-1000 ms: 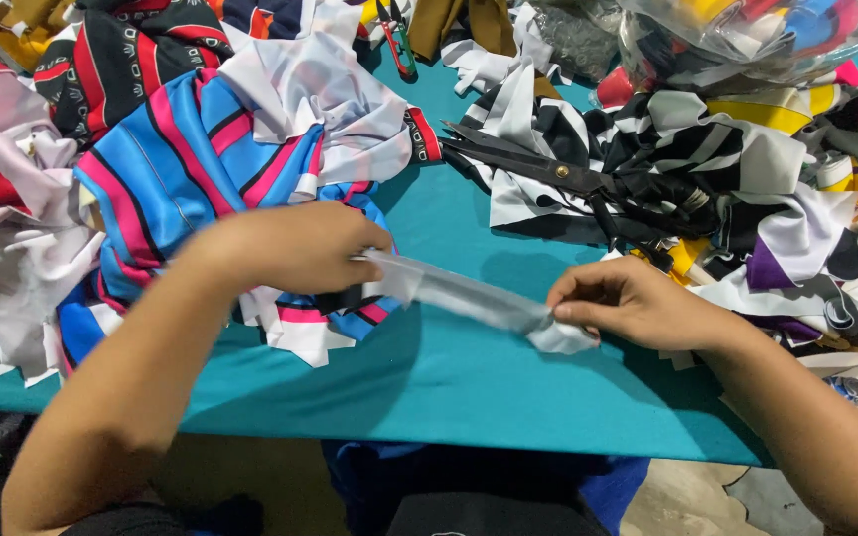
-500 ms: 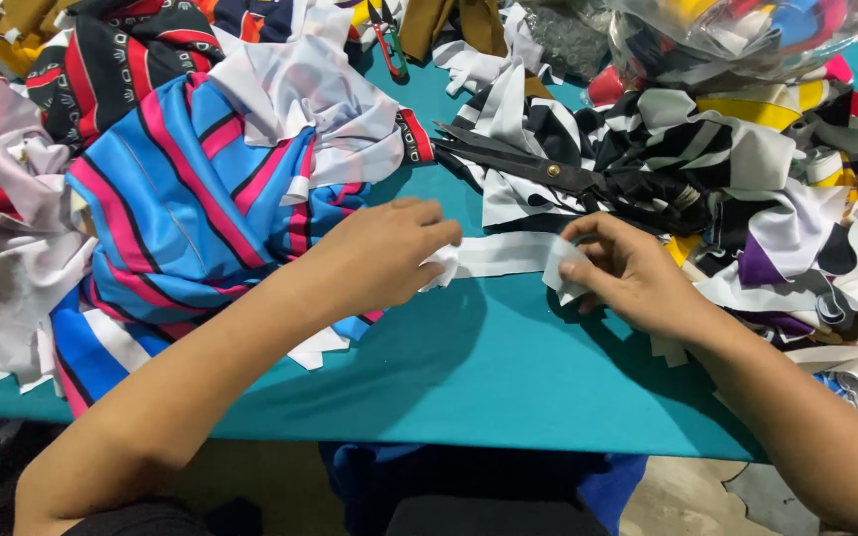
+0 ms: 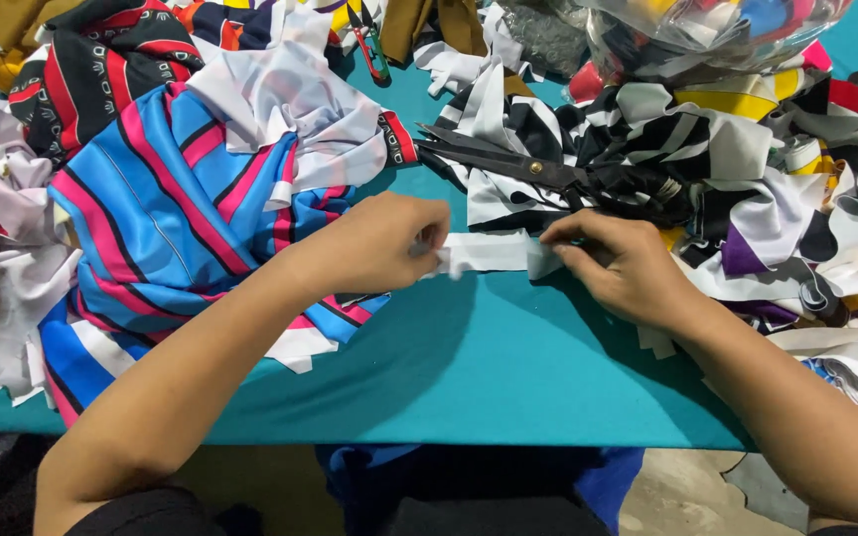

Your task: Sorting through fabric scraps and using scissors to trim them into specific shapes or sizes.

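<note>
Both hands hold a short white fabric strip [image 3: 489,253] stretched flat just above the teal table [image 3: 508,367]. My left hand [image 3: 374,243] pinches its left end, fingers curled. My right hand [image 3: 618,263] pinches the right end, thumb on top. Large black scissors [image 3: 528,164] lie just beyond the strip, their handles buried in black and white scraps. A blue, pink and black striped cloth [image 3: 171,218] lies under my left forearm.
Piles of fabric scraps surround the work spot: black and white ones [image 3: 727,149] at right, pale pink ones [image 3: 2,268] at left, a white crumpled piece [image 3: 290,109] behind. A clear plastic bag of coloured scraps [image 3: 707,30] sits at the back right. A small red-green snipper [image 3: 369,45] lies far back.
The strip was longer and slanted down to the right; both hands have moved up and closer together, and the strip now sits short and level between them.
</note>
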